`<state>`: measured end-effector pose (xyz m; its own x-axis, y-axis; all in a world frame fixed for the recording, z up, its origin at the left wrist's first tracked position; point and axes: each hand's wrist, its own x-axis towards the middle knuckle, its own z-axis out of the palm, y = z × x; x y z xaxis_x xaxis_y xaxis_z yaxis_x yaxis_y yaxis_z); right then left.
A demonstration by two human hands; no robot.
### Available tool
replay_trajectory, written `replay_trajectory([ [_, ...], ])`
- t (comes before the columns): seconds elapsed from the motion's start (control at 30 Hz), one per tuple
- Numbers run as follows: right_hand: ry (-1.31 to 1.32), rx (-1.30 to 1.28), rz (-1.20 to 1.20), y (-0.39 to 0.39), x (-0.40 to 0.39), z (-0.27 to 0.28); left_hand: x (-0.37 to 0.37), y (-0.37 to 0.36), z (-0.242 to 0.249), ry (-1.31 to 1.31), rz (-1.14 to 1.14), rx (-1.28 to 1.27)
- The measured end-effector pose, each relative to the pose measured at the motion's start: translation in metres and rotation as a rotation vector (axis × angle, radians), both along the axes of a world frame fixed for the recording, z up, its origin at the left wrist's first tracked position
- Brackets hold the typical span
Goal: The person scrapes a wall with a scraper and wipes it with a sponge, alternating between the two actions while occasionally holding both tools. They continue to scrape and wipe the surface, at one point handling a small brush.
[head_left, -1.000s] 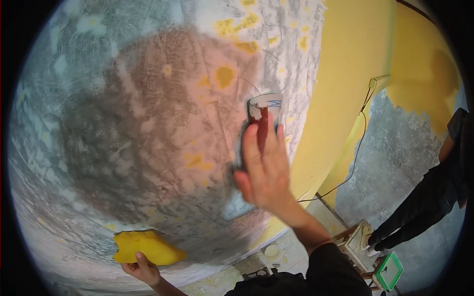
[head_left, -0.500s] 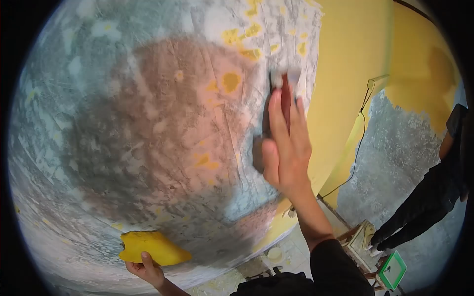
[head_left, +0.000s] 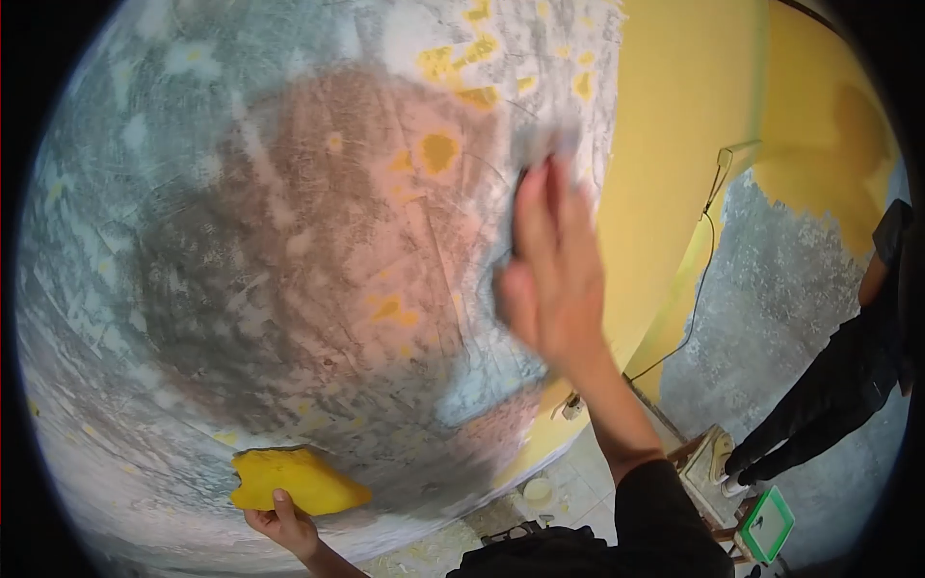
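Note:
My right hand (head_left: 564, 279), blurred by motion, is closed on a putty knife (head_left: 552, 173) with a reddish handle. Its smeared blade lies against the patchy white and grey wall (head_left: 405, 241), near the border with the yellow paint. Low on the left, my left hand (head_left: 285, 528) grips a flat yellow piece (head_left: 303, 484) with an uneven outline and a notched left end, thumb on its near face. This piece is close in front of the wall. Yellow spots show through the scraped surface around my right hand.
A yellow wall strip (head_left: 674, 173) with a hanging cable (head_left: 711, 250) is to the right. Beyond it, a person in dark clothes (head_left: 819, 395) stands on a low wooden stand (head_left: 708, 482) beside a green tray (head_left: 768, 525). A pale tub (head_left: 538, 495) sits on the floor.
My right hand and the putty knife have shifted slightly, with more blur at the blade. The view has moved a little; my left hand still holds the yellow piece.

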<state>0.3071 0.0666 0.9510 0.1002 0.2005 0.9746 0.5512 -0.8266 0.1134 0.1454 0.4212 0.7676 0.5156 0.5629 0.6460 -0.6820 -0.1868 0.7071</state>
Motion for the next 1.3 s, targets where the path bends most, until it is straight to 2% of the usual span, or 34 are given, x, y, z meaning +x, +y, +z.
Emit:
replay_trajectory([
  [0.03,0.035,0.037,-0.019,-0.009,0.000,0.022,0.002,-0.001,0.000,0.008,-0.005,-0.018],
  [0.13,-0.002,0.057,0.002,0.008,-0.006,0.008,0.002,-0.002,-0.001,0.014,-0.004,-0.054],
  [0.2,0.148,-0.099,0.139,0.011,-0.027,-0.022,0.001,-0.003,-0.002,0.006,-0.001,-0.038],
  [0.27,0.058,-0.192,0.068,-0.012,-0.010,-0.018,0.002,-0.008,0.004,0.002,0.006,-0.075],
  [0.37,-0.034,-0.043,0.035,-0.019,0.004,0.024,0.005,-0.016,0.013,0.007,0.029,-0.104],
  [0.47,0.080,0.023,0.171,0.010,-0.022,-0.003,0.001,-0.017,0.011,0.014,0.035,-0.050],
  [0.5,0.079,0.010,0.138,0.011,-0.019,-0.009,0.001,-0.013,0.011,0.009,0.036,-0.010],
  [0.6,-0.041,0.013,0.044,-0.005,0.000,0.039,0.004,-0.005,0.002,-0.024,0.073,-0.006],
  [0.73,-0.001,-0.010,0.036,-0.005,-0.009,0.005,0.005,-0.002,-0.005,-0.061,0.108,0.019],
  [0.8,-0.079,-0.045,-0.007,-0.016,-0.004,0.040,0.005,-0.004,-0.005,-0.063,0.110,0.023],
  [0.83,-0.070,-0.029,-0.024,-0.013,-0.004,0.035,0.003,0.000,-0.008,-0.064,0.043,-0.005],
  [0.97,-0.109,-0.051,0.004,-0.021,0.006,0.040,0.003,-0.004,-0.007,-0.063,0.105,-0.054],
  [1.07,-0.080,0.124,-0.033,-0.005,0.006,0.031,0.000,0.035,-0.033,-0.010,0.096,-0.007],
  [1.13,-0.030,-0.017,0.047,0.000,-0.005,0.018,-0.004,0.033,-0.031,0.027,0.074,-0.040],
  [1.17,-0.087,-0.055,0.024,-0.007,0.005,0.013,-0.008,0.037,-0.029,0.047,0.085,-0.020],
  [1.3,-0.094,-0.014,-0.026,-0.022,0.011,0.023,-0.004,0.042,-0.038,0.036,0.099,-0.030],
])
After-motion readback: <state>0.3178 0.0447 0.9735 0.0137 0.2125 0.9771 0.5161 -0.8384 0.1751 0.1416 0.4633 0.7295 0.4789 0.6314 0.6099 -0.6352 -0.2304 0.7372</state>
